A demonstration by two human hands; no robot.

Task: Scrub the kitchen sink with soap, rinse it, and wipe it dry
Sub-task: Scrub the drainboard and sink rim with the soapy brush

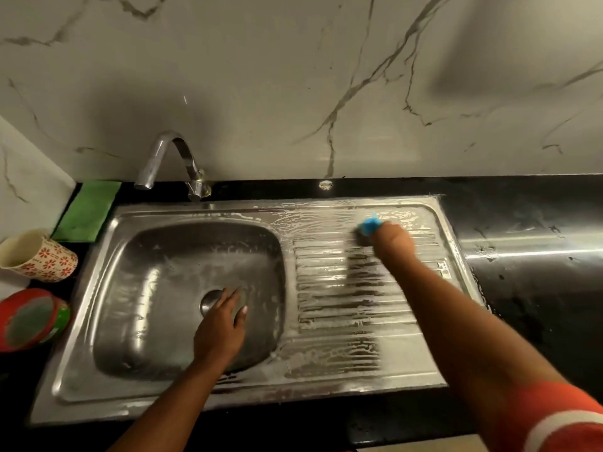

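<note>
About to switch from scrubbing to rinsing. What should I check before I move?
1. Scrubber in grip: ok, right hand holds the blue scrubber.
2. Drainboard soaped: ok, suds streak it.
3. Basin soaped: cannot tell, only a faint film shows.
4. Tap off: ok, no stream shows.
5. Left hand free: ok, open in the basin by the drain.
6. Green cloth ready: ok, lies left of the tap.

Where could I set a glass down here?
The black counter right of the drainboard is free. The left edge is crowded: green cloth, patterned cup, red tub. The right hand grips a blue scrubber on the soapy drainboard; the left hand reaches into the basin.
</note>
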